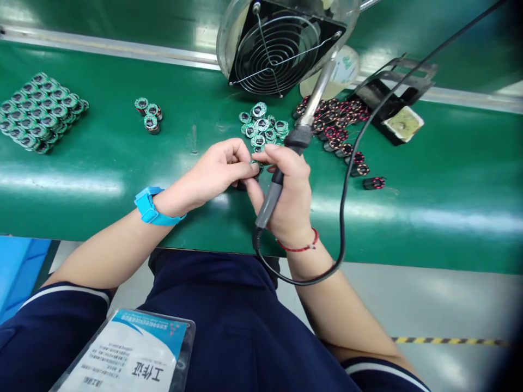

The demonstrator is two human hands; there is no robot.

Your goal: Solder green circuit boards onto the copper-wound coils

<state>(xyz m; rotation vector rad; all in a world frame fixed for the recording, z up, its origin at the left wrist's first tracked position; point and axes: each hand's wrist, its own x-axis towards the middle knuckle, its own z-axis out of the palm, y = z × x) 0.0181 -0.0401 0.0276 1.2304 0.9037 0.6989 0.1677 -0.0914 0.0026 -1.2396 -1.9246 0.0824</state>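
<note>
My left hand [216, 171], with a blue wrist strap [151, 208], pinches a small round green-topped part [256, 165] at the middle of the green belt. My right hand [288, 196] is closed around a soldering iron [286, 158] whose metal tip points up and away toward the fan; its thumb and forefinger also touch the same small part. The iron's black cable [347, 179] loops down past my right wrist. Just beyond my fingers lies a cluster of similar green round parts [263, 126].
A fan in a clear housing [281, 46] stands at the back. Red-wound coils [339, 128] lie right of it, beside a black iron stand with sponge [394, 109]. A large batch of green parts [38, 111] sits far left, three more [149, 114] nearby.
</note>
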